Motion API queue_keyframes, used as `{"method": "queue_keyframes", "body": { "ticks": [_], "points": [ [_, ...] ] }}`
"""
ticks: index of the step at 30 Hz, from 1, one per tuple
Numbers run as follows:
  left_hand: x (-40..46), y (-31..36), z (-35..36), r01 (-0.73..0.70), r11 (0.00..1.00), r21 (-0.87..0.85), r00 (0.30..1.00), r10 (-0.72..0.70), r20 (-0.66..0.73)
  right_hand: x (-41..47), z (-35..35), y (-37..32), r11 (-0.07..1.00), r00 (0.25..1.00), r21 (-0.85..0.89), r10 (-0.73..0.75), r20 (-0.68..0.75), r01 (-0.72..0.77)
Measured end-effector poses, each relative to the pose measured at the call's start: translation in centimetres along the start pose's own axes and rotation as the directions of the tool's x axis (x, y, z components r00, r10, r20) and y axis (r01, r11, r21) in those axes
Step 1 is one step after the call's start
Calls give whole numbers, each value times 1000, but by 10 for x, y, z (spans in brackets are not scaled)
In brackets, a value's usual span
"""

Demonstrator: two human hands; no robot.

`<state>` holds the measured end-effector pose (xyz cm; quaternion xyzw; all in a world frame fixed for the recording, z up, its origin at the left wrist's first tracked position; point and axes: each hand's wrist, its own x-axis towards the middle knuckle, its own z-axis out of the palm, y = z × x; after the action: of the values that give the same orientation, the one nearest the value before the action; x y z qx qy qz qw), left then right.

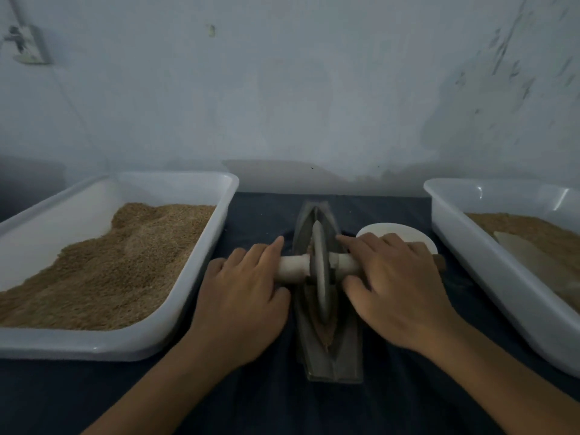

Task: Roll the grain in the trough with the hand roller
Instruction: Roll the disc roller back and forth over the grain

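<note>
Step in hand, as judged: the rolling stroke itself. The trough [329, 350], a narrow dark boat-shaped vessel, lies lengthwise at centre frame, with brownish grain [326, 332] visible along its groove toward the near end. The hand roller [320, 271], a grey disc on a pale cross-handle, stands upright in the groove at mid-length. The left hand [241, 296] lies over the left handle stub and the right hand [395, 287] over the right; each grip is loose, fingers nearly straight across the handle, pressing rather than clenching.

The next move calls for even downward pressure from both palms and a straight travel along the groove, keeping the disc upright.

Surface and room: a bench under dark blue cloth [257, 403]; a large white tray of grain [194, 309] at left of frame; a second white tray [477, 262] at right; a small white dish [386, 229] behind the right hand; a pale, marked wall [282, 89] fills the upper frame.
</note>
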<state>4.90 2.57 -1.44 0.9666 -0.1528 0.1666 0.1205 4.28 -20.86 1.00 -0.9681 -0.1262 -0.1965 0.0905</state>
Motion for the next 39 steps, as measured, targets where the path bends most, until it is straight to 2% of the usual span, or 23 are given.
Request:
{"method": "queue_keyframes", "body": {
  "ticks": [3, 5, 8, 10, 12, 14, 17, 21, 24, 27, 32, 35, 37, 39],
  "points": [
    [18, -1, -8, -67, 993, 93, 995, 60, 81, 18, -9, 24, 999, 961, 40, -8, 278, -4],
    [46, -4, -7, -66, 989, 135, 987, 45, 151, 42, -5, 37, 1000, 938, -23, 8, 346, 0],
    [91, -7, 2, 33, 978, 205, 968, -82, 237, 80, 11, 48, 967, 967, -254, 67, 247, -3],
    [113, -5, 11, 125, 972, 199, 968, -164, 192, 99, 17, 53, 939, 989, -343, 64, 130, -15],
    [122, -4, 18, 172, 966, 193, 974, -196, 115, 109, 18, 55, 916, 993, -400, 42, 106, 4],
    [117, -3, 20, 161, 962, 222, 984, -174, 38, 110, 19, 54, 911, 994, -413, 23, 105, 22],
    [87, 0, 17, 74, 956, 284, 997, -60, -58, 84, 20, 51, 928, 996, -373, 20, 91, 15],
    [34, 4, 9, -45, 945, 325, 993, 77, -87, 30, 22, 50, 937, 999, -347, -41, 16, 44],
    [23, -1, 7, -71, 934, 349, 993, 100, -66, 10, 21, 49, 936, 992, -340, -116, -49, 93],
    [44, 2, 6, -15, 943, 331, 999, 30, -40, 28, 25, 54, 925, 995, -369, -97, 4, 92],
    [115, 1, 10, 102, 958, 269, 988, -128, 82, 109, 26, 66, 955, 956, -295, 84, 280, 3],
    [129, 2, 15, 119, 954, 276, 989, -139, 52, 121, 30, 70, 963, 947, -268, 109, 303, -25],
    [116, 4, 17, 90, 951, 296, 996, -81, -42, 103, 31, 67, 956, 973, -290, 100, 208, -36],
    [88, 2, 21, 33, 948, 317, 991, 10, -133, 71, 36, 62, 941, 1000, -338, 8, -12, -11]
  ]
}}
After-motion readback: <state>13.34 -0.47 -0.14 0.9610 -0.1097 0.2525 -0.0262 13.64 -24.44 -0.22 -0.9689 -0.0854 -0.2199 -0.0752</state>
